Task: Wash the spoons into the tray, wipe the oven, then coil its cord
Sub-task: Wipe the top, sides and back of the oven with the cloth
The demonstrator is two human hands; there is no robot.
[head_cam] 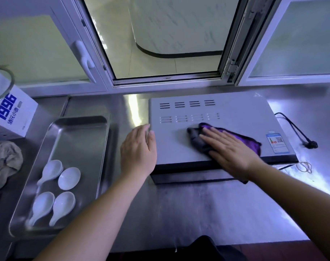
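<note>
Pressed flat under the open right hand (230, 147), a purple-and-grey cloth (241, 141) is held on the grey metal oven (179, 140) top; its left edge is steadied by the open left hand (137, 151) (gripping nothing). Overlapping strokes are advised.

The cloth (252, 143) lies partly hidden under the right hand (230, 147); cord's (292, 127) oven end unseen.

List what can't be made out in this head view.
- Oven front: faces away from the camera.
- Cloth: middle hidden under the right hand.
- Oven label: print too small.
- Cord: oven end hidden behind the oven.
- Glass bowl: cut off at the left edge.
</note>
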